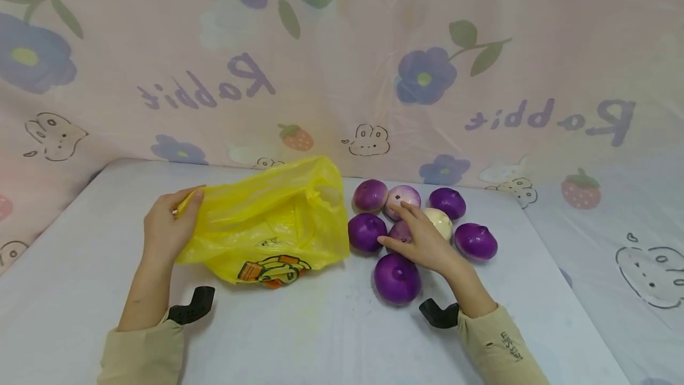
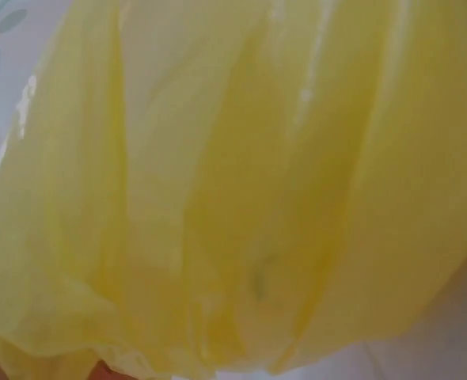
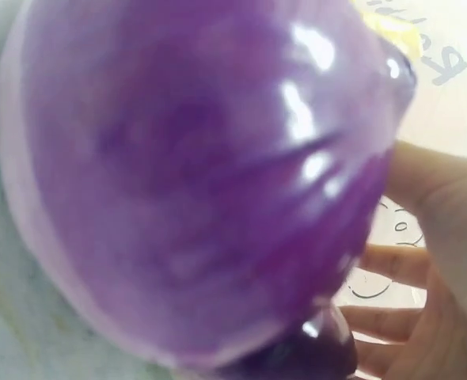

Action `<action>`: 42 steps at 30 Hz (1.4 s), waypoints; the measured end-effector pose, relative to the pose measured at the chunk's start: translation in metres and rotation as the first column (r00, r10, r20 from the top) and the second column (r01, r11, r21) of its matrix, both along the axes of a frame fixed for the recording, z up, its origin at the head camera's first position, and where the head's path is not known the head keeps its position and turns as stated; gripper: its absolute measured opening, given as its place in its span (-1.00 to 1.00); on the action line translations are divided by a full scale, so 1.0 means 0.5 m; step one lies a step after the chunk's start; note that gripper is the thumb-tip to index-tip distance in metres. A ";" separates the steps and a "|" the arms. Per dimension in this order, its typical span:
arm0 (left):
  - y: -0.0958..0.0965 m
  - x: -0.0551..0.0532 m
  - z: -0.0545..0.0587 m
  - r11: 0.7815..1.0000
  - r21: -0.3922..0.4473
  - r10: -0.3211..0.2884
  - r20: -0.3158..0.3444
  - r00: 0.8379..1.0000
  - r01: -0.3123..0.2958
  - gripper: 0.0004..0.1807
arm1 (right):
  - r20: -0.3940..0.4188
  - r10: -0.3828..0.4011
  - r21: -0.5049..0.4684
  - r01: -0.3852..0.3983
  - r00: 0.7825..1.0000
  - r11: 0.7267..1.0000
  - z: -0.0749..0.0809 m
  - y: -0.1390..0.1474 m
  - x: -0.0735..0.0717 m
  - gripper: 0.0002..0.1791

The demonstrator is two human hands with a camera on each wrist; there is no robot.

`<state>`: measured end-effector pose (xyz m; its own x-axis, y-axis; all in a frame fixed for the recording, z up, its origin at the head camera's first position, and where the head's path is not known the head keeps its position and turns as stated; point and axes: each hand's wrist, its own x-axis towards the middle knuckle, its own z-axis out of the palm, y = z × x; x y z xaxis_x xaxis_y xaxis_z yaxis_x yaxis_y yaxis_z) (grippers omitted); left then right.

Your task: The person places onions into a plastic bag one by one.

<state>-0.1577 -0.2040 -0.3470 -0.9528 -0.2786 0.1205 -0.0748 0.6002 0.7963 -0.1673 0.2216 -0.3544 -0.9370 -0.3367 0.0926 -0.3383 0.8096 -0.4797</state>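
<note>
My left hand [image 1: 171, 224] grips a yellow plastic bag [image 1: 230, 212] by its closed left end, and the bag's mouth gapes toward the right. Yellow plastic [image 2: 241, 174] fills most of the left wrist view. My right hand [image 1: 427, 242] reaches over a group of purple onions, thumb and fingers spread around a purple onion [image 1: 398, 232] that it partly hides. Nearest the wrist lies a large purple onion [image 1: 397, 278], and a big purple onion [image 3: 194, 182] fills the right wrist view in front of the fingers [image 3: 396, 265].
Several more onions lie close around the right hand: a purple onion [image 1: 367, 233] by the bag, a pale onion [image 1: 439, 224], and a purple onion [image 1: 475, 241] at the right. The white table [image 1: 320, 337] ends at a patterned curtain [image 1: 342, 76] behind.
</note>
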 end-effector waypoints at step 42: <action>-0.003 0.017 -0.002 0.970 0.062 -0.218 -0.185 0.958 0.233 -0.59 | -0.039 -0.116 -0.101 0.112 0.992 0.989 0.029 0.012 -0.009 -0.39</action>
<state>-0.1492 -0.2053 -0.3479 -0.9580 -0.0748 0.2769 0.2002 0.5170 0.8322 -0.1720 0.2274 -0.3398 -0.9629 -0.2151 0.1629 -0.2696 0.7937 -0.5453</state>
